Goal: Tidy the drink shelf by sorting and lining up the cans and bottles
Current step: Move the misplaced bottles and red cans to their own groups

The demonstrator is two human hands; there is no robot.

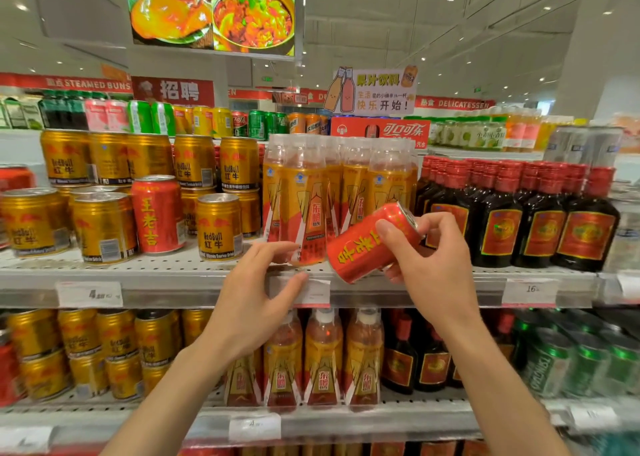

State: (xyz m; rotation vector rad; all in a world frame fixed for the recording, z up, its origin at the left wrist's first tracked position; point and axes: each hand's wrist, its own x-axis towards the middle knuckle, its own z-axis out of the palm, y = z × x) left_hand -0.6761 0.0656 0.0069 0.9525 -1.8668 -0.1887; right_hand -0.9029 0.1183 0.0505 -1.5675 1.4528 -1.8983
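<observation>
My right hand (429, 261) grips a red can with yellow characters (367, 247), tilted, top toward the upper right, in front of the orange-labelled bottles (304, 195). My left hand (256, 292) is open, fingers spread, its fingertips at the shelf's front edge (173, 282) just below those bottles, holding nothing. A second red can (157, 214) stands upright among the gold cans (104, 227) on the left of the same shelf. Dark bottles with red caps (540, 213) fill the right side.
A lower shelf (398, 417) carries more gold cans, orange-labelled bottles, dark bottles and green cans. Price tags line the shelf edges. Further drinks and a red cola carton (381, 131) stand on the shelf behind, under a paper sign.
</observation>
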